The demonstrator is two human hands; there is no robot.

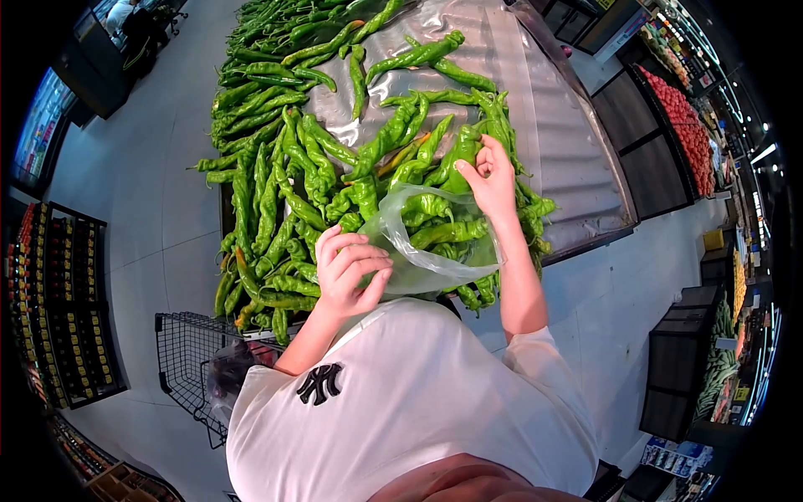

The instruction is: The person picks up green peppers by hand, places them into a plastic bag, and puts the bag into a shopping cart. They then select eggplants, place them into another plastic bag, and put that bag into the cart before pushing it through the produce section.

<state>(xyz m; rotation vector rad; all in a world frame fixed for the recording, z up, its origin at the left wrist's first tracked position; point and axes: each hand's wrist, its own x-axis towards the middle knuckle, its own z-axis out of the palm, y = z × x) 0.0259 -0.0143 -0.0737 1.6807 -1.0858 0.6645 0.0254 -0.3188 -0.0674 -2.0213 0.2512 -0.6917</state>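
My left hand (347, 269) is closed on the left side of a clear plastic bag (431, 264), whose mouth gapes toward the right. Between the thumb and fingers of my right hand (493, 179) is a long green pepper (462, 152), just beyond the bag's far rim. Green peppers show through the bag's opening and thin film. Around both hands spreads a heap of wrinkled green peppers (314, 155), a few of them tinged orange.
The heap lies on a display stand with a ridged, film-covered surface (562, 159). A black wire cart (188, 351) stands at lower left, by my side. Bottle shelves (71, 305) line the left; a bin of red produce (679, 125) and dark crates are on the right.
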